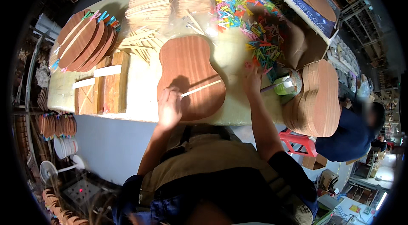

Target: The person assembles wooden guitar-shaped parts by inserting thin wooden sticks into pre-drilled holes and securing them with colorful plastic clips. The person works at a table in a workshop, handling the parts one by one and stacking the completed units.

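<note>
At the near edge of the worktable [238, 108], a guitar-shaped wooden plate [187, 61] lies flat, its broader end toward the person. The left hand [170, 105] is above the left side of this broader end, with its fingertips pinching one end of a pale wooden strip [203, 87]. The strip extends across the plate, sloping up to the right (whether its full length touches the surface cannot be determined). The right hand [253, 78] is at the near edge of a pile of multicoloured clothespins [263, 46]; its grip cannot be determined. To the right of this hand stand a green-and-white container [284, 85] and a stack of guitar-shaped plates [316, 97]. On the left side of the worktable are clipped wooden plates [80, 42] and wooden blocks [114, 89]. Strip bundles [151, 2] lie beyond the plate.
</note>
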`<state>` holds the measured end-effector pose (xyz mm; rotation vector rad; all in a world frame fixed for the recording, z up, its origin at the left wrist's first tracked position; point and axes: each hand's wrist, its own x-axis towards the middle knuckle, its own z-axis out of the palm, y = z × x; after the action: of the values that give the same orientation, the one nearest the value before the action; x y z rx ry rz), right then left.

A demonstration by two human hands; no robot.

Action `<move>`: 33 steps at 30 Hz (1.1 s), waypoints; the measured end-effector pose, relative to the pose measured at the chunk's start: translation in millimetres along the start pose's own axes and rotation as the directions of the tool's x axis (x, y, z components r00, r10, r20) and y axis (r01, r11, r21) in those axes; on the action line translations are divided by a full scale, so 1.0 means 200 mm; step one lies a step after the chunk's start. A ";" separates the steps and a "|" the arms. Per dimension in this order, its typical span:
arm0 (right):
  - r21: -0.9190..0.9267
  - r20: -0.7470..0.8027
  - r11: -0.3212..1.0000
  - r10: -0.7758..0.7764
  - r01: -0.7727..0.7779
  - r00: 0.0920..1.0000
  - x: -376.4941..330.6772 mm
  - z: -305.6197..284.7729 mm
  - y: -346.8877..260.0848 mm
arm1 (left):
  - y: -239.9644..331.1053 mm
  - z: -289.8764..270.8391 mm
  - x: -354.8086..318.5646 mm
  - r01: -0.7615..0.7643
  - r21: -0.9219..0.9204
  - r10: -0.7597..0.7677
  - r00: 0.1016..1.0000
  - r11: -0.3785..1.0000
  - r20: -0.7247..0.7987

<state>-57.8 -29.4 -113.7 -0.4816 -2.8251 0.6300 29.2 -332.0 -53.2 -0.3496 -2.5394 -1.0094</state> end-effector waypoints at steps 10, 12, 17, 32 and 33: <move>-0.264 0.068 0.942 -0.196 0.207 0.978 0.05 0.16 0.07 | -0.05 0.06 0.04 -0.047 0.072 0.043 0.997 0.996 0.059; -0.360 -0.015 0.875 -0.352 0.324 0.936 -0.01 0.17 0.05 | -0.07 0.04 0.06 -0.066 0.072 0.062 0.997 0.995 0.054; -0.260 -0.012 0.887 -0.398 0.381 0.917 -0.02 0.13 0.09 | -0.11 0.07 0.08 -0.105 0.056 0.102 0.993 0.993 0.058; 0.722 0.654 0.409 -0.138 -0.558 0.744 -0.12 -0.15 0.07 | -0.16 0.19 0.07 -0.172 0.004 0.171 0.981 0.985 0.087; 0.728 0.653 0.412 -0.173 -0.548 0.737 -0.12 -0.17 0.05 | -0.16 0.20 0.08 -0.160 -0.020 0.161 0.984 0.987 0.071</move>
<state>-23.0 -16.7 -91.9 -0.4108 -2.2849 2.6435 -6.5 -326.0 -92.4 -0.5954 -2.5211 -0.9706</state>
